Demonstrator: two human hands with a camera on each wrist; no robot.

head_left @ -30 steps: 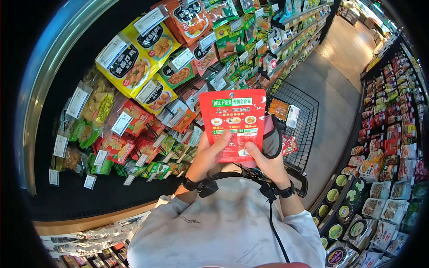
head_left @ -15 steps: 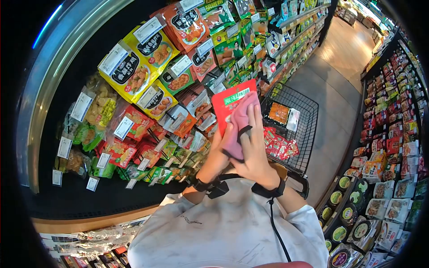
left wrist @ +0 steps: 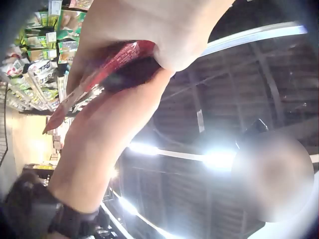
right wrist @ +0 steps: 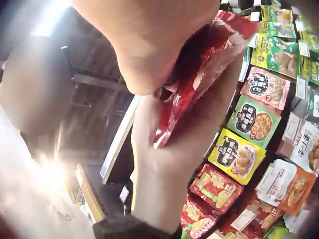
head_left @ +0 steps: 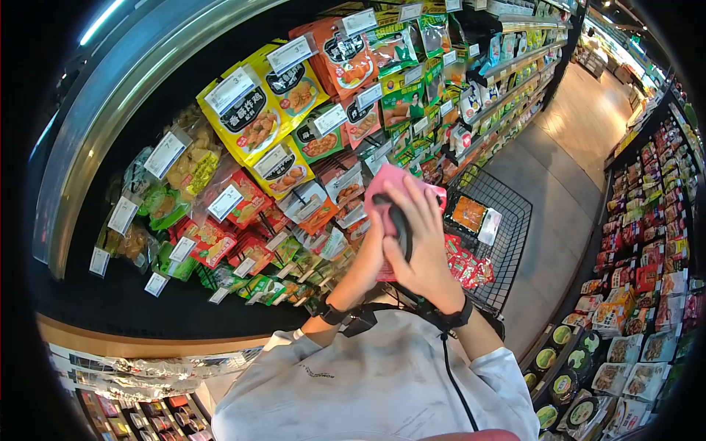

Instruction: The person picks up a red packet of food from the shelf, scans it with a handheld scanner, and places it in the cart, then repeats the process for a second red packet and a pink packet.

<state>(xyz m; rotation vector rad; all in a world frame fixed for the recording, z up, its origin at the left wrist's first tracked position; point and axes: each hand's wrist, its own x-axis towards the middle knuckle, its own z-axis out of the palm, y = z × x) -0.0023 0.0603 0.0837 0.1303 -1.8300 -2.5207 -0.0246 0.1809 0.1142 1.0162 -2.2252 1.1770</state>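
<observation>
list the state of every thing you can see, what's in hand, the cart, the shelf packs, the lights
red packet: held, partly covered; seal unclear
pink cloth: against the packet
left hand: holding the packet
right hand: on the cloth
cart: partly filled
red sachets: heaped in the cart
orange-topped tray: in the cart
yellow packets: hanging
ceiling lights: lit

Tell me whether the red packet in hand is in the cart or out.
Out: the red packet is between the left hand and right hand, and the cart stands beyond them.
</observation>
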